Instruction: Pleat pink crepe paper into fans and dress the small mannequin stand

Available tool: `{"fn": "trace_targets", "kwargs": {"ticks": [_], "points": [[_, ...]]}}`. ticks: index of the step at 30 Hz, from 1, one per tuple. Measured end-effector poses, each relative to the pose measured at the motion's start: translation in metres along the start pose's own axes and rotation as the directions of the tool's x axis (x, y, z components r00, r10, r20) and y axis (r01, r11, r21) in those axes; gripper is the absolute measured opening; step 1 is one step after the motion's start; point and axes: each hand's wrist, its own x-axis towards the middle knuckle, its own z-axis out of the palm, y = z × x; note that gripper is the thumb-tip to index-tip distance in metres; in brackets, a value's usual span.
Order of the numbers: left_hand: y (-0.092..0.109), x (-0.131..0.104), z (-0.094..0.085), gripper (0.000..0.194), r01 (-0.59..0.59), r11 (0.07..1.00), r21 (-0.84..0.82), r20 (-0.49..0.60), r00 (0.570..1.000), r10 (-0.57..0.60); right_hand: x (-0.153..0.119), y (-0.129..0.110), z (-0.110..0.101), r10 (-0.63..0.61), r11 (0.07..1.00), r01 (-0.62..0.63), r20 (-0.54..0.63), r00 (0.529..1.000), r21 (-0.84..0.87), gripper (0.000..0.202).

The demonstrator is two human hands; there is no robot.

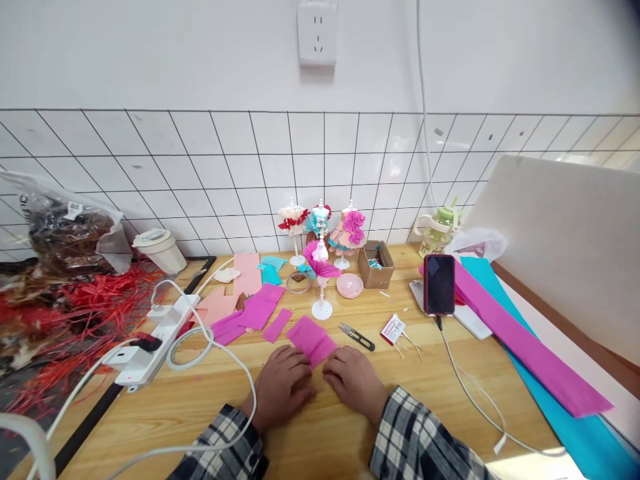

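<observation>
A magenta crepe paper piece (pixel 311 337) lies on the table between my hands. My left hand (pixel 284 381) rests palm down at its lower left edge, fingers on the paper's side and thumb apart. With fingers curled, my right hand (pixel 355 381) has its tips at the paper's lower right corner. Just beyond stands a small white dress form (pixel 321 308) with a magenta paper ruffle. Black thread snips (pixel 358 337) lie right of the paper. Smaller magenta strips (pixel 277 325) and a larger magenta sheet (pixel 261 306) are to the left.
Behind are several dressed mini mannequins (pixel 345 233), a pink dish (pixel 349 286) and a cardboard box (pixel 377 270). A power strip (pixel 160 340) with loose cables lies left, near red raffia (pixel 120 300). On the right are a phone (pixel 439 285), a swab packet (pixel 393 329) and long crepe sheets (pixel 530 340).
</observation>
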Motion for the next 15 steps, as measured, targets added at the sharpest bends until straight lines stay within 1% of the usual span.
{"fn": "trace_targets", "kwargs": {"ticks": [3, 5, 7, 9, 12, 13, 15], "points": [[-0.004, 0.000, 0.000, 0.015, 0.026, 0.999, -0.029, 0.006, 1.000, -0.026, 0.002, 0.000, -0.001, -0.041, 0.999, 0.040, -0.033, 0.999, -0.021, 0.010], [-0.004, 0.001, 0.001, 0.019, 0.049, 0.997, -0.054, 0.012, 0.999, -0.048, 0.006, 0.000, -0.003, -0.063, 0.997, 0.061, -0.057, 0.996, -0.042, 0.014], [-0.003, 0.001, 0.000, 0.023, 0.059, 0.996, -0.060, 0.011, 0.998, -0.059, 0.010, 0.001, -0.003, -0.066, 0.995, 0.063, -0.038, 0.997, -0.083, 0.014], [-0.002, 0.002, -0.001, 0.018, 0.079, 0.996, -0.029, -0.021, 0.997, -0.080, 0.013, 0.003, -0.001, -0.046, 0.991, 0.045, 0.000, 0.999, -0.129, 0.014], [-0.002, 0.002, -0.003, 0.012, 0.164, 0.985, 0.048, -0.113, 0.981, -0.158, 0.015, 0.006, 0.002, -0.047, 0.984, 0.051, 0.028, 0.999, -0.172, 0.014], [-0.003, 0.002, -0.003, 0.012, 0.191, 0.980, 0.064, -0.134, 0.974, -0.181, 0.015, 0.006, 0.003, -0.061, 0.981, 0.066, 0.031, 0.998, -0.180, 0.015], [-0.004, 0.002, -0.002, 0.013, 0.209, 0.975, 0.081, -0.141, 0.970, -0.196, 0.016, 0.004, 0.001, -0.073, 0.980, 0.073, 0.006, 0.997, -0.183, 0.015]]}}
